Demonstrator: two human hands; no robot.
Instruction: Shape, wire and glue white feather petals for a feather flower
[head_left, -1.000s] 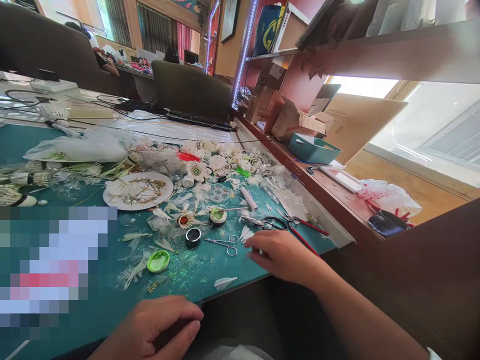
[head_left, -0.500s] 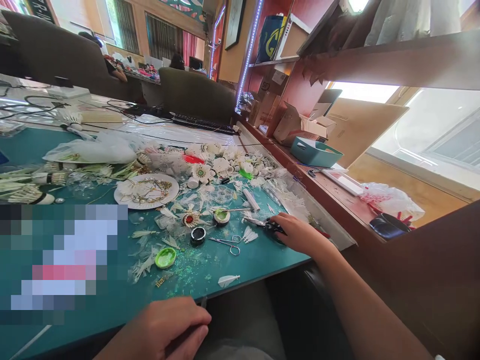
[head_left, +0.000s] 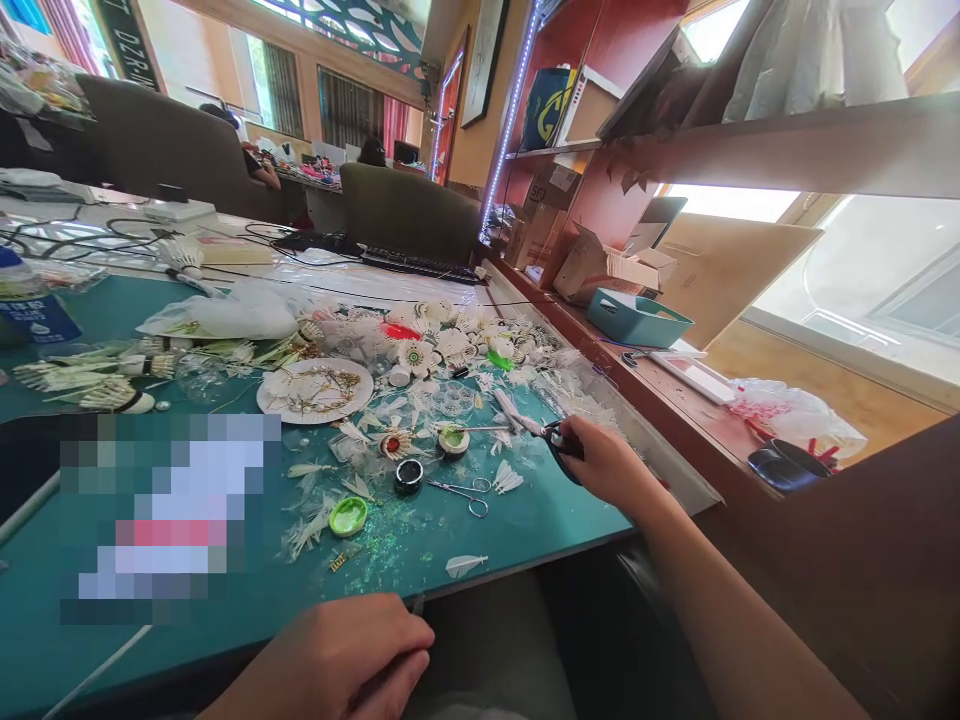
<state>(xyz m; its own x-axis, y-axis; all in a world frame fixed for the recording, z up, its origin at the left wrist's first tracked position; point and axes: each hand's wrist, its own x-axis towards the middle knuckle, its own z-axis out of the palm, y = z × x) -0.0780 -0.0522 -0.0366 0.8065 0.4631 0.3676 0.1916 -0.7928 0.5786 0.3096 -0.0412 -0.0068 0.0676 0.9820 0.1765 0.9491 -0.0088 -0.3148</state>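
Observation:
My right hand [head_left: 604,458] is closed around the black handles of a pair of scissors [head_left: 553,436], held just above the right side of the green mat. Their metal blades point left, toward a white tube. My left hand [head_left: 367,640] is low at the mat's front edge with its fingers curled together; what they hold, if anything, is hidden. Between the hands lie small silver scissors [head_left: 469,492], a cluster of white feather pieces [head_left: 508,478] and a single white feather [head_left: 466,567]. An open black jar [head_left: 409,477] and a green-filled lid [head_left: 349,517] stand farther left.
Shuttlecocks and feather flowers [head_left: 442,345] crowd the back of the mat. A white plate [head_left: 270,395] holds gold-coloured sprigs. Shelving with a teal basket [head_left: 637,318] borders the right side. A person's arm [head_left: 262,172] shows at a far table.
My right hand has lifted the black-handled scissors from the mat. The view has shifted slightly, and my left hand keeps its curled pose near the edge.

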